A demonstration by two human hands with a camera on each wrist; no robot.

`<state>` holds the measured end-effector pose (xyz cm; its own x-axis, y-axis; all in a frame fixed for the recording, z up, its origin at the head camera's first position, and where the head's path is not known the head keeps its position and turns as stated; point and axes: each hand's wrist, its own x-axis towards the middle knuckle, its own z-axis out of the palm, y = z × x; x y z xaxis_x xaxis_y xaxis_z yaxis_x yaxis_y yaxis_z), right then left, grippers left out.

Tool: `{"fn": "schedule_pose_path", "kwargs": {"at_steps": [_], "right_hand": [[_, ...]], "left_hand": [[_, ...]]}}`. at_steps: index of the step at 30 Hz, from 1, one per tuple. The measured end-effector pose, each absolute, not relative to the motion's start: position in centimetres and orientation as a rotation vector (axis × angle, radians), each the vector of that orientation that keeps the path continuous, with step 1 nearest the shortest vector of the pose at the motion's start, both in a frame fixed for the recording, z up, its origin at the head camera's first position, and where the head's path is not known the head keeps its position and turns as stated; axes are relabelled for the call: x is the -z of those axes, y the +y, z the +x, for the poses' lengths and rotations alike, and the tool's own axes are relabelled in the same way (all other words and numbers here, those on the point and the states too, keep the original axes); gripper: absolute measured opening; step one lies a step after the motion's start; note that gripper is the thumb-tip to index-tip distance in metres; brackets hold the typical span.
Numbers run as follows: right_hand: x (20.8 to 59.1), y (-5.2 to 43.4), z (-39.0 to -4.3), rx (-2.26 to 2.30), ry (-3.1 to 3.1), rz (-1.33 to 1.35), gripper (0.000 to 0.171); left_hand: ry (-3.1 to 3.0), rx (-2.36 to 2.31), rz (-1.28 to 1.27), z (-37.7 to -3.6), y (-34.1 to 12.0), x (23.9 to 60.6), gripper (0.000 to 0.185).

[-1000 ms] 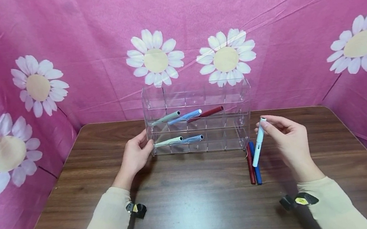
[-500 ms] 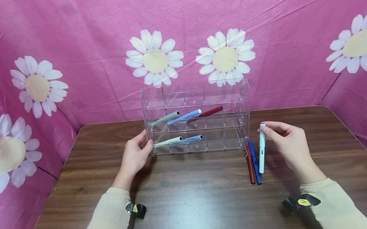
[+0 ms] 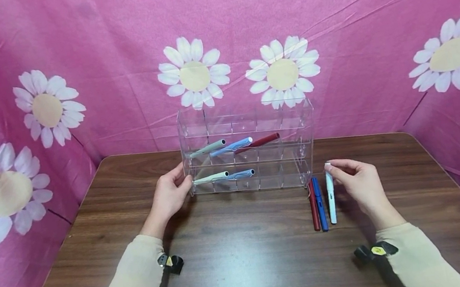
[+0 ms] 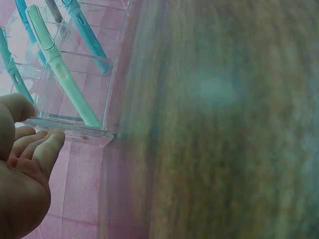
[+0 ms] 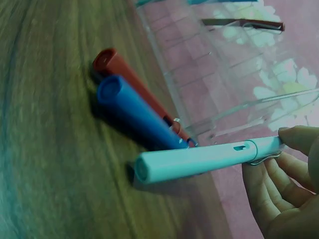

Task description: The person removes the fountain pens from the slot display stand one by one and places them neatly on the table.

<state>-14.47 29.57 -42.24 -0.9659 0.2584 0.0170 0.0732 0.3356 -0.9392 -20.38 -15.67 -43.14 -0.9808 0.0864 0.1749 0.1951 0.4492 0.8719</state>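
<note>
My right hand [image 3: 363, 188] pinches a pale blue pen [image 3: 331, 198] by its clip end, its other end pointing toward me. Just left of it, a blue pen [image 3: 320, 204] and a dark red pen [image 3: 313, 205] lie side by side on the table. With thumb and fingers on either side of the wall, my left hand [image 3: 170, 197] grips the left side of a clear compartment rack [image 3: 292, 174]. In the rack's lower tier lean a light green pen [image 4: 65, 79] and a blue pen [image 3: 241, 174]. A grey-green pen [image 3: 208, 147], a light blue pen [image 3: 232, 146] and a dark red pen [image 3: 258, 142] occupy a higher tier.
The brown wooden table [image 3: 230, 262] extends under the rack and both arms. Behind and beside it hangs a pink cloth [image 3: 122, 80] with large white flowers. The rack stands near the table's back edge.
My right hand has brought the pale blue pen down and toward me, turning it from slanted to nearly parallel with the two pens on the table. My left hand stays at the rack.
</note>
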Motion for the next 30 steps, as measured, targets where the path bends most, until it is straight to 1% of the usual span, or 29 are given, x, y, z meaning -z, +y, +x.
{"fn": "schedule_pose_path", "kwargs": {"at_steps": [6, 17, 25, 30], "right_hand": [[43.2, 29.9, -14.8, -1.657, -2.535, -0.300, 0.047], [44.3, 30.2, -15.4, -1.522, -2.729, -0.286, 0.043], [44.2, 29.9, -15.8, -1.280, -2.865, -0.205, 0.040], [43.8, 29.7, -16.1, -1.163, -2.914, -0.204, 0.040]], "left_hand": [[-2.596, 1.572, -0.244, -20.4, -15.8, 43.3, 0.053], [-2.613, 1.575, -0.235, -20.5, -15.8, 43.3, 0.052], [-2.599, 1.592, -0.232, -20.7, -15.8, 43.3, 0.052], [-2.598, 1.586, -0.233, -20.7, -15.8, 43.2, 0.052]]}}
